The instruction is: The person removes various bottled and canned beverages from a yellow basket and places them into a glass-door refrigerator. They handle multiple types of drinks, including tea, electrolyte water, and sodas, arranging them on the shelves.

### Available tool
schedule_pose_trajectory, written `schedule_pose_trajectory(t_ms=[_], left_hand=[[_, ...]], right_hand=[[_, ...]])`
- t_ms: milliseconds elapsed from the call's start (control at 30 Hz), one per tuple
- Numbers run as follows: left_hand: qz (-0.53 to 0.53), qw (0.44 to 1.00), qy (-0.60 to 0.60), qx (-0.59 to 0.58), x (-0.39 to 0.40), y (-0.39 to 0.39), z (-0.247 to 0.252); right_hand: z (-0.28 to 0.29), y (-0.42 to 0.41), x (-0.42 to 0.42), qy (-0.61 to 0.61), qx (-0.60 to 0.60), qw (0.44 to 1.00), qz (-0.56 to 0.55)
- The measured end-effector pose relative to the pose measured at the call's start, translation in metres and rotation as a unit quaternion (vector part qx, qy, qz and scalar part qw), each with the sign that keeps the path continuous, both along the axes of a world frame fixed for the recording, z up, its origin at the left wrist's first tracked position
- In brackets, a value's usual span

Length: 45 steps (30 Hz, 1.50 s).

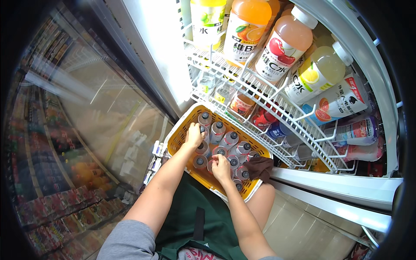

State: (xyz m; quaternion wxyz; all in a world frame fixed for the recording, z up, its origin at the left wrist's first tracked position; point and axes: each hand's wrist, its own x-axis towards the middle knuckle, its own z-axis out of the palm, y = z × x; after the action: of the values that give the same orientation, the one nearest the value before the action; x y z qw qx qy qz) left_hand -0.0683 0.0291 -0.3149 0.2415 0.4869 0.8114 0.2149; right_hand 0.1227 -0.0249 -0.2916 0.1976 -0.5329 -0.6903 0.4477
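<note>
A yellow plastic basket (pixel 177 144) with a pale rim rests against my lap. It holds several upright clear plastic bottles with dark caps, one of them a bottle (pixel 218 131) near the back. My left hand (pixel 194 136) grips another bottle by its dark cap (pixel 202 129) at the basket's left side. Over the front bottles, my right hand (pixel 221 167) has bent fingers beside a bottle (pixel 211 166); whether they hold it is hidden. A dark brown cloth (pixel 261 167) hangs over the basket's right end.
An open refrigerated case has white wire shelves (pixel 243 86) above and behind the basket. The upper shelf carries a orange drink bottle (pixel 248 29) and a cherry-labelled bottle (pixel 281 48). At left stands a glass door (pixel 107 97) with reflections; tiled floor (pixel 292 221) lies at lower right.
</note>
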Motion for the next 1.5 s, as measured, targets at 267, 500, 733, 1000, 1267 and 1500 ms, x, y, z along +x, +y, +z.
schedule_pose_trajectory(t_ms=[267, 500, 733, 1000, 1267, 1500], left_hand=[[-0.075, 0.992, -0.005, 0.105, -0.001, 0.013, 0.051], [-0.099, 0.984, -0.043, 0.143, -0.005, 0.020, 0.161], [-0.111, 0.982, -0.041, 0.147, 0.016, -0.007, 0.256], [-0.206, 0.944, -0.018, 0.257, 0.059, -0.052, 0.370], [-0.296, 0.896, 0.007, 0.331, 0.071, -0.061, 0.387], [-0.120, 0.960, -0.129, 0.218, 0.029, -0.037, 0.293]], right_hand=[[0.004, -0.001, 0.003, 0.005, 0.005, 1.000, -0.003], [0.028, -0.004, -0.003, 0.034, 0.014, 0.999, 0.002], [0.095, 0.006, 0.005, 0.065, 0.096, 0.993, -0.035], [0.211, 0.011, 0.013, 0.117, 0.335, 0.934, -0.041], [0.248, -0.009, 0.038, 0.073, 0.287, 0.953, -0.067], [0.199, -0.006, 0.051, 0.168, 0.173, 0.961, -0.131]])
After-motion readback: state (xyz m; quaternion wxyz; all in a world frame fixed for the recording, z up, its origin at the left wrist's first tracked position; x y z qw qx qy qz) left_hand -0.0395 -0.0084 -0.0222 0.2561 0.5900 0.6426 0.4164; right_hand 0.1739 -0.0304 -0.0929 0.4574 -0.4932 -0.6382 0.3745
